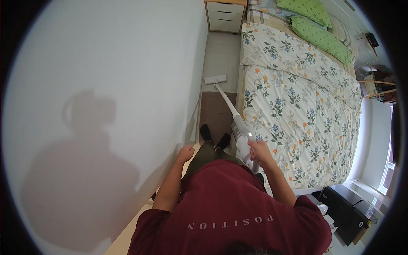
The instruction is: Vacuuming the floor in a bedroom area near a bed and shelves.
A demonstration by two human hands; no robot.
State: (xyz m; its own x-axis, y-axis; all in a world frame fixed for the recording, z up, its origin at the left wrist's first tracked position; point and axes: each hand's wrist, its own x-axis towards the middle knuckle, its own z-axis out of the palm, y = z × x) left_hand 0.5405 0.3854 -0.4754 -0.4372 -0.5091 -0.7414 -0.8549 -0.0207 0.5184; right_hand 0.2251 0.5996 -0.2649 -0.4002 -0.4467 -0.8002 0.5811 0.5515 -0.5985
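Observation:
A white and grey cordless stick vacuum cleaner [239,122] slants across the narrow aisle between wall and bed. My right hand [259,152] is closed around its handle, close to the bed's side. The flat floor head [215,79] lies on the light floor just beyond the far edge of a brown mat [214,110]. My left hand [185,153] hangs near the wall with its fingers curled; nothing shows in it. Both my feet, in dark socks, are on or by the mat's near part.
A white wall [127,63] runs along the left. A drawer cabinet [225,16] stands at the aisle's far end. To the right is a bed with a floral quilt [296,111] and green pillows [320,40]. Black cases [341,212] are at the lower right.

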